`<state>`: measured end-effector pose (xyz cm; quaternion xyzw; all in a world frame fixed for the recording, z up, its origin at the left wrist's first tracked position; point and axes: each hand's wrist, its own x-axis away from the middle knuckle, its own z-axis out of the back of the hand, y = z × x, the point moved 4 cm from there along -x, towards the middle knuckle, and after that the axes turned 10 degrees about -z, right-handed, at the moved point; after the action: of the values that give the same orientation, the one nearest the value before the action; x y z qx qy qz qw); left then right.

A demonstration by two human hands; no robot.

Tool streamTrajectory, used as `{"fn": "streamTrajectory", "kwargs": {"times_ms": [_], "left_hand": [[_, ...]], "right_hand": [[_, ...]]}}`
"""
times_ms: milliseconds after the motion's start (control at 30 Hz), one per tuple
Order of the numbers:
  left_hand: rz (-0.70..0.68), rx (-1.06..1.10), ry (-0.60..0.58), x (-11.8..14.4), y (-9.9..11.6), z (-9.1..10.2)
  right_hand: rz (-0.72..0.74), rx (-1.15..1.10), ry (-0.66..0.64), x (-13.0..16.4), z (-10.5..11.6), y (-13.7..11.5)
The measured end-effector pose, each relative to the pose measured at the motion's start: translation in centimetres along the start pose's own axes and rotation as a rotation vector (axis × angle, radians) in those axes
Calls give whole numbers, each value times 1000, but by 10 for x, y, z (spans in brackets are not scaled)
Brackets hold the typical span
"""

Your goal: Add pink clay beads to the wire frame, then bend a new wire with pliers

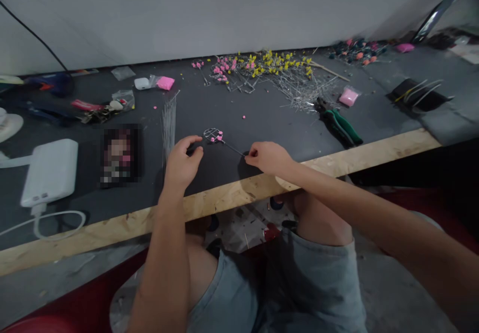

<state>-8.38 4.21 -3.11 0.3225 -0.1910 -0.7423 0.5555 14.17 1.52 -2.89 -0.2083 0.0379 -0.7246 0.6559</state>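
Observation:
My right hand (270,157) pinches the lower end of a thin wire stem near the table's front edge. At the stem's far end is a small round wire lattice, like a tiny racket, with pink bits (214,135) on it. My left hand (186,161) is just left of that wire racket, thumb and fingers apart and holding nothing. A bundle of straight wires (169,123) lies partly behind my left hand. One loose pink bead (244,117) rests on the dark tabletop beyond the racket.
Green-handled pliers (341,126) lie to the right, near a pink clay packet (349,95). Yellow-tipped wire pieces (280,64) pile along the wall. At left are a white power bank (52,171) with cable and a pixelated dark object (120,154). The wooden edge (217,201) runs along the front.

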Motion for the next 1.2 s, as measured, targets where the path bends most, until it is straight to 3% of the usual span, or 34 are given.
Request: {"fn": "streamTrajectory", "kwargs": {"times_ms": [333, 600, 700, 867, 1000, 1200], "left_hand": [[-48, 9, -25, -1, 8, -2], [-75, 15, -79, 0, 11, -3], [-61, 14, -78, 0, 11, -1], [-79, 35, -72, 0, 11, -4], [-82, 50, -62, -2, 14, -7], [-109, 80, -54, -7, 23, -11]], "right_hand": [[-111, 2, -68, -23, 0, -40], [-104, -113, -19, -48, -7, -60], [-57, -215, 80, -59, -5, -51], [-129, -253, 442, -84, 6, -8], [-142, -293, 450, -101, 4, 7], [-141, -371, 459, -101, 3, 5]]}}
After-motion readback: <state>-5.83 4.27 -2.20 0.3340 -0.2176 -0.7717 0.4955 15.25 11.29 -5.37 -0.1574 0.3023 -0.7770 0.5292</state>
